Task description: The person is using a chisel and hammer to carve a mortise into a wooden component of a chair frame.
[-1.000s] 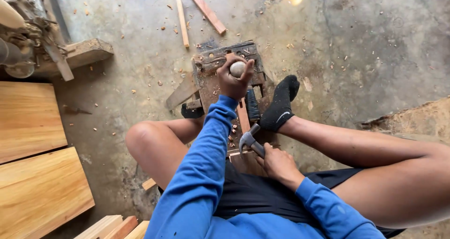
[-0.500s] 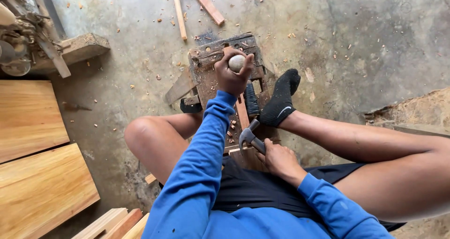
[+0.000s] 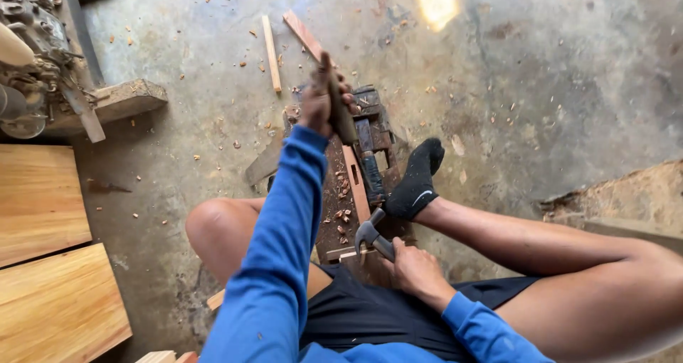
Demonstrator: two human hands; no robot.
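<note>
A concrete floor (image 3: 541, 85) strewn with wood chips carries everything here; two pale wooden panels (image 3: 43, 249) lie at the left edge, with a grimy machine (image 3: 28, 57) above them. The person sits on the floor, one socked foot (image 3: 416, 178) braced against a dark wooden workpiece (image 3: 338, 213) that runs between the legs and holds a reddish strip (image 3: 356, 181) with a small mortise. The left hand (image 3: 316, 107) is raised over the far end, its grip wrapped tight around a dark wooden-handled tool (image 3: 340, 110), seemingly a chisel, though the blade is hidden. The right hand (image 3: 416, 270) rests low near the lap, its grip closed on the handle of a claw hammer (image 3: 370, 233), whose head lies over the near end of the workpiece. The foot sits just beside the line of work, so a slipped edge or glancing hammer blow could catch it; loose chips might also let the workpiece skid. No packages, labels or signs are visible.
</note>
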